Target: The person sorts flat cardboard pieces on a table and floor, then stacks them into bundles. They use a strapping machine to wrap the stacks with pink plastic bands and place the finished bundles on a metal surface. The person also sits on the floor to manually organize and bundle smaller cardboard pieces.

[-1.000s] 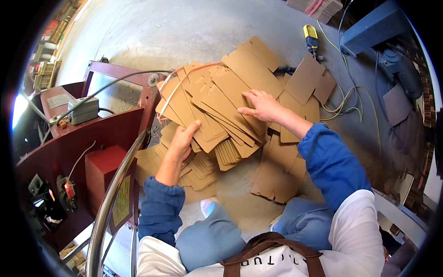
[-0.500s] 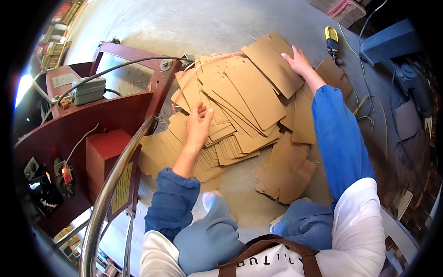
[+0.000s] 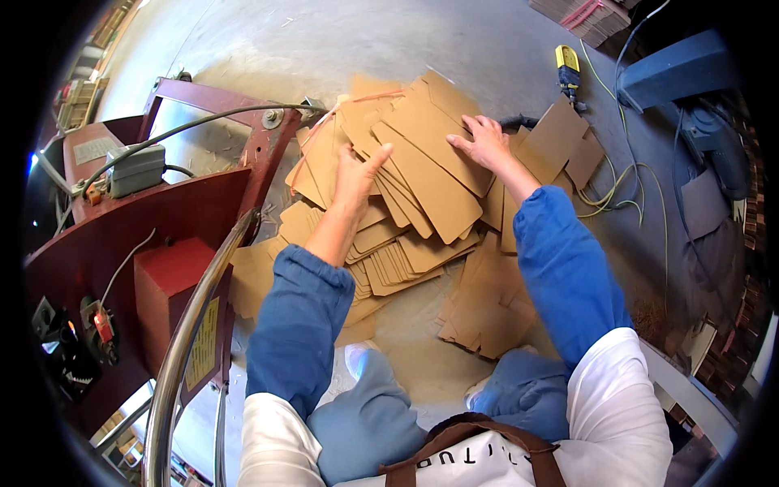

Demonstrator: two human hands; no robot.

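Two hands (image 3: 357, 166) (image 3: 484, 140) on cardboard stack (image 3: 422, 154), long axis upper-left to lower-right.

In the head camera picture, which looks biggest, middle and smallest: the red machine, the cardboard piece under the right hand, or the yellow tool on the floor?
1. Red machine, biggest by far, though it sits nearer the camera.
2. Cardboard piece under the right hand.
3. Yellow tool, smallest; it lies farther off, so it may look smaller than it is.
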